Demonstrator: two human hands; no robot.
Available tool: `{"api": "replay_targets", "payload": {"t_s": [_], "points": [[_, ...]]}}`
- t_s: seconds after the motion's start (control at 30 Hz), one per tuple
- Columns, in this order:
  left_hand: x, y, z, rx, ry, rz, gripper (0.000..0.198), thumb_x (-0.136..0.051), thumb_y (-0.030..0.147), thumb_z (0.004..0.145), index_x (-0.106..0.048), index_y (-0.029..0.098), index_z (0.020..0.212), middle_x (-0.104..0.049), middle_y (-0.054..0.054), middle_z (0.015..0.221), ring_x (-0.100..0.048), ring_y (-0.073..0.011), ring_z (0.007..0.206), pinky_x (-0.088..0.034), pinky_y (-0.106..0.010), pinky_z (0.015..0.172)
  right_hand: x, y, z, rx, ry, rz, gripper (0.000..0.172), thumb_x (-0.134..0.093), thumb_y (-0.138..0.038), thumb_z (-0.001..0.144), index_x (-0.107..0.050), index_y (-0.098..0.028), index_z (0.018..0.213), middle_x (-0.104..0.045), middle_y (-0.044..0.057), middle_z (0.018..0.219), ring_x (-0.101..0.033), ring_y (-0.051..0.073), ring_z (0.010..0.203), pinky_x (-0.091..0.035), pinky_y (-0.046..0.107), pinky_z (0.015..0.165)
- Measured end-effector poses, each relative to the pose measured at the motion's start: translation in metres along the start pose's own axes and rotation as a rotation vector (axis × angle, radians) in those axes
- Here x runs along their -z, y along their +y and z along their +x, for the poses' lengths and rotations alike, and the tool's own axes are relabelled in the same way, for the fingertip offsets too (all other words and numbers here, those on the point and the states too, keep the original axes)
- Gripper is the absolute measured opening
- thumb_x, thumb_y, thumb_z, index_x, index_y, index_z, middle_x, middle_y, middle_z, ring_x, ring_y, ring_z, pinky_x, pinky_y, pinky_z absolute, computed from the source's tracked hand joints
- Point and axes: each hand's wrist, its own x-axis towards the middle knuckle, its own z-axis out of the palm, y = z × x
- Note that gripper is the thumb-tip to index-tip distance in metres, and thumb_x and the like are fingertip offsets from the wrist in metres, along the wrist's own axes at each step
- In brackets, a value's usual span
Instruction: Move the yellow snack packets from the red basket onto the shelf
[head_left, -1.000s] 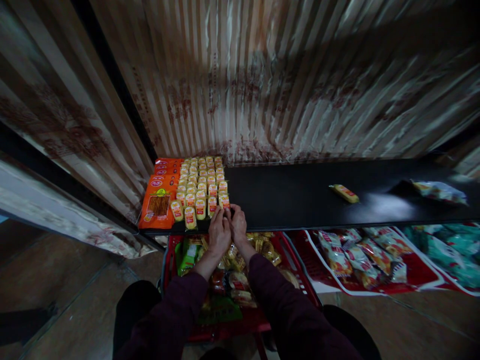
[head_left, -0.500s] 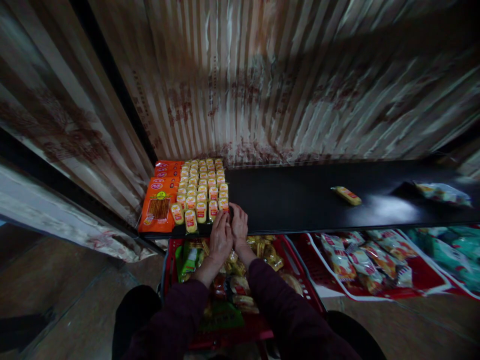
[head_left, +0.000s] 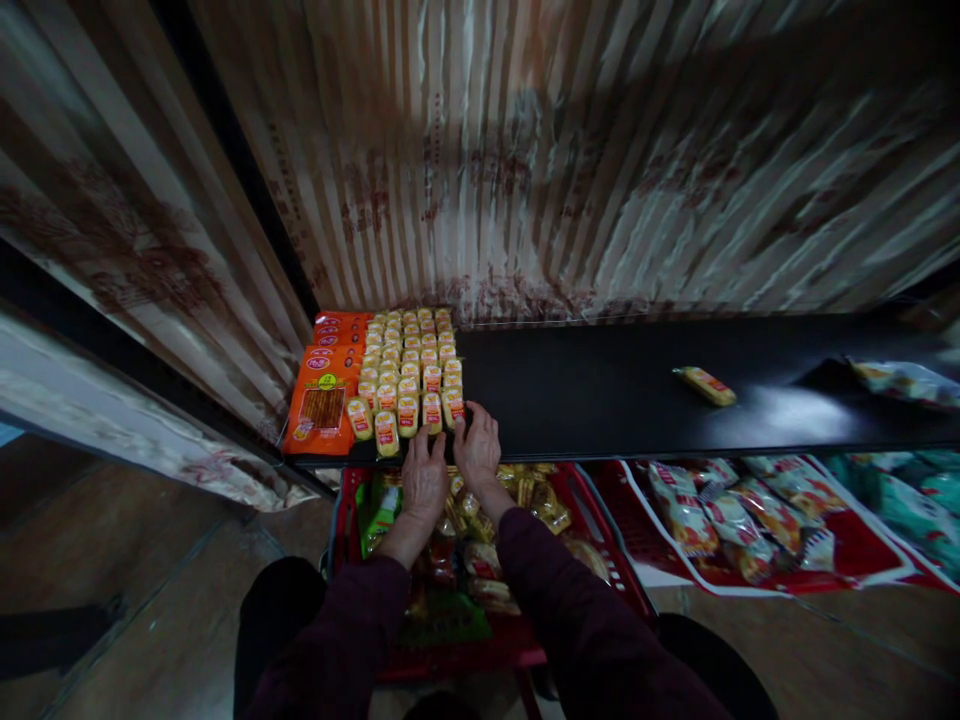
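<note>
Two hands meet at the front edge of a black shelf in the head view. The left hand and the right hand rest fingertips against the front row of small yellow snack packets, fingers loosely spread, apparently gripping nothing, though the dim light blurs them. Orange packets lie just left of the rows. One loose yellow packet lies well apart to the right. Below sits a red basket of snacks.
</note>
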Motion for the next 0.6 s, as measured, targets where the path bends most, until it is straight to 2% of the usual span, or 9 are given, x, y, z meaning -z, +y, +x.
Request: {"api": "replay_targets", "payload": {"t_s": [0.13,0.43,0.6], "points": [[-0.009,0.001,0.001,0.011,0.001,-0.026,0.033,-0.046,0.007,0.084,-0.062,0.014,0.113,-0.058,-0.015,0.117,-0.055,-0.0235,0.109,-0.049,-0.039,0.093,-0.001,0.0,0.0,-0.02,-0.003,-0.012,0.036,-0.037,-0.026,0.091,-0.053,-0.012,0.12,-0.063,0.015,0.11,-0.054,0.024,0.101,-0.041,0.039,0.091],[-0.012,0.004,0.01,0.012,-0.017,-0.055,0.034,-0.045,0.006,0.084,-0.058,0.008,0.116,-0.056,-0.017,0.116,-0.055,-0.023,0.11,-0.049,-0.038,0.095,-0.001,0.0,0.0,0.002,-0.023,0.036,0.036,-0.038,-0.03,0.091,-0.051,-0.015,0.121,-0.063,0.013,0.11,-0.056,0.023,0.101,-0.042,0.039,0.093],[-0.016,0.0,0.012,0.022,-0.019,-0.1,0.038,-0.042,0.004,0.083,-0.056,0.01,0.117,-0.056,-0.017,0.12,-0.054,-0.0225,0.114,-0.049,-0.039,0.096,0.0,-0.002,0.002,-0.006,-0.036,0.105,0.032,-0.039,-0.028,0.089,-0.051,-0.015,0.116,-0.062,0.013,0.108,-0.055,0.023,0.101,-0.045,0.04,0.09]]}}
